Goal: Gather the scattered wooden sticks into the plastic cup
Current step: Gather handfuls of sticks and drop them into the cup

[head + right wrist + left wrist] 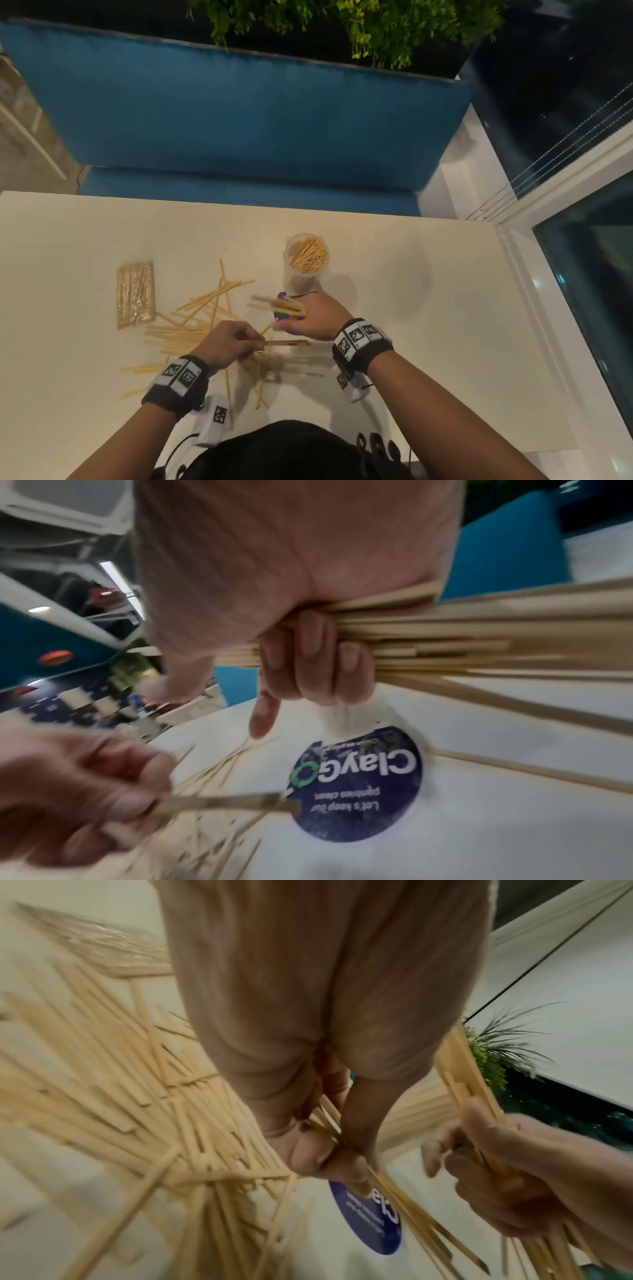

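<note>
A clear plastic cup (306, 263) stands upright past the middle of the table, partly filled with wooden sticks (309, 255). Many loose sticks (202, 311) lie scattered left of centre and near the front edge. My left hand (228, 344) pinches a few sticks (286, 343) that point right; the same hand (329, 1153) and its sticks (421, 1223) show in the left wrist view. My right hand (313, 317) grips a bundle of sticks (277, 305) just in front of the cup, seen close in the right wrist view (301, 656) with the bundle (445, 639).
A sealed clear packet of sticks (135, 294) lies at the left of the table. A round blue sticker (356, 783) is on the white table (445, 308) under my hands. A blue bench (239, 113) runs behind the far edge. A window frame borders the right side.
</note>
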Tool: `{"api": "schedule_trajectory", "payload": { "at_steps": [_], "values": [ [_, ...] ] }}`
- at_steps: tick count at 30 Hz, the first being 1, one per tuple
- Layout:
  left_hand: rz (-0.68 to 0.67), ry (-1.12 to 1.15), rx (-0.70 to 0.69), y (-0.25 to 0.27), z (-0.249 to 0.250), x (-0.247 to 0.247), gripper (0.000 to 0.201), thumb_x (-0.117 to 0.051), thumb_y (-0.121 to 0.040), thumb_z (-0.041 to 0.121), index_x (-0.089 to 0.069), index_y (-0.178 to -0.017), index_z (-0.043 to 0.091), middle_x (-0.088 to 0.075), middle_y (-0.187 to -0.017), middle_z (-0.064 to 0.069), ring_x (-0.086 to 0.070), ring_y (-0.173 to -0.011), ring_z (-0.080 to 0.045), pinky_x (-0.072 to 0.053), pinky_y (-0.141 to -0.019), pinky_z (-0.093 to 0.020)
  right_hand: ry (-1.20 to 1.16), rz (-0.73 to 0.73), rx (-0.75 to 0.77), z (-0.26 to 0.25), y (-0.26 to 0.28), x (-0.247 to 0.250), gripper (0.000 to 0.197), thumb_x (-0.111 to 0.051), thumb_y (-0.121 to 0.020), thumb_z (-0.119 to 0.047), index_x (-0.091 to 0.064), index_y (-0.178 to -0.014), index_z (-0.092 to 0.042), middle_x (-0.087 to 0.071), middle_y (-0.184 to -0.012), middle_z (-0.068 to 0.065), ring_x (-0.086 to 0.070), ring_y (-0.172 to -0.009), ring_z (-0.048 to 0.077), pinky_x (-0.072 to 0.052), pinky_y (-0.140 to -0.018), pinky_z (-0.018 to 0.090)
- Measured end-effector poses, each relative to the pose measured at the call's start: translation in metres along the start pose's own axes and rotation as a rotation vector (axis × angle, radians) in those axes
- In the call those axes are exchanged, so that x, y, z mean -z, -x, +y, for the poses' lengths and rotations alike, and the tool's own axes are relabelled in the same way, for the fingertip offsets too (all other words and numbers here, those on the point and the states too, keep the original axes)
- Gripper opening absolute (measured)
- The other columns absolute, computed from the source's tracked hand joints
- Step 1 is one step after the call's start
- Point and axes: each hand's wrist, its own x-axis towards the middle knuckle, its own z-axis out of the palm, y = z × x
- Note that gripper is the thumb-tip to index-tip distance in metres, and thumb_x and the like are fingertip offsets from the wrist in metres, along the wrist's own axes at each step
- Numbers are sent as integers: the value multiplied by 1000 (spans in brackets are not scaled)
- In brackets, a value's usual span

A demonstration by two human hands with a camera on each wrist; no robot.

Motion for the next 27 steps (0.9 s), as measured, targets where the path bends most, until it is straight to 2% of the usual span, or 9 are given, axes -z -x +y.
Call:
{"api": "schedule_trajectory", "payload": {
  "at_steps": [2,5,8,13,17,19,21,24,27],
  "values": [
    [-31,13,-41,-1,12,-8,6,-75,-86,1,-77,-81,4,-72,-70,-13,-59,-61,-20,-48,-58,-29,252,-88,87,-15,2,-3,74,-59,-67,-93,-60,-71,-19,-65,-68,-2,-60,-61,17,-53,-61,37],
    [-74,262,57,-2,19,-12,8,-70,-87,-6,-76,-92,-4,-69,-74,-16,-60,-64,-19,-49,-56,-23,480,-108,74,-14,-2,-8,71,-65,-75,-82,-65,-82,-11,-68,-80,4,-61,-69,22,-56,-68,37],
    [-110,453,158,-3,17,-14,18,-73,-83,-5,-77,-101,-5,-67,-85,-19,-61,-71,-19,-51,-60,-22,498,-26,28,-7,-3,-12,57,-59,-92,-66,-68,-94,-10,-69,-97,9,-66,-88,29,-51,-73,37],
    [-128,646,144,0,17,-18,28,-63,-88,-9,-69,-116,-9,-72,-97,-18,-66,-78,-18,-59,-68,-20,463,25,-28,-10,-1,-17,53,-56,-97,-60,-68,-102,-9,-70,-103,11,-67,-94,30,-53,-77,39],
    [-161,718,128,0,17,-17,32,-60,-90,-7,-65,-121,-11,-70,-125,-21,-68,-113,-29,-60,-90,-29,374,8,-101,-12,-1,-24,40,-60,-98,-45,-64,-113,-8,-66,-114,13,-66,-103,34,-52,-84,41],
    [-178,803,162,0,15,-16,36,-53,-91,-9,-62,-125,-13,-65,-131,-26,-64,-119,-34,-57,-98,-37,335,1,-133,-13,1,-25,36,-60,-98,-35,-62,-119,-6,-62,-120,14,-63,-108,35,-52,-89,42],
    [-138,903,173,3,15,-14,46,-43,-85,-11,-57,-129,-13,-61,-134,-30,-63,-118,-39,-59,-94,-43,340,-7,-136,-12,2,-25,33,-58,-98,-30,-63,-117,-4,-64,-121,16,-63,-110,35,-52,-90,42],
    [17,1057,135,4,18,-11,59,-34,-75,-4,-55,-129,-15,-61,-129,-32,-66,-105,-40,-63,-69,-38,325,-35,-155,-8,4,-26,32,-56,-100,-29,-64,-116,-2,-65,-120,18,-62,-111,34,-52,-90,41],
    [157,935,147,-4,22,-12,47,-37,-94,15,-60,-128,-8,-66,-126,-27,-65,-105,-35,-56,-71,-36,286,-100,-191,-7,2,-30,32,-57,-101,-31,-64,-116,-3,-65,-121,17,-65,-107,34,-53,-87,40]
  ]
}}
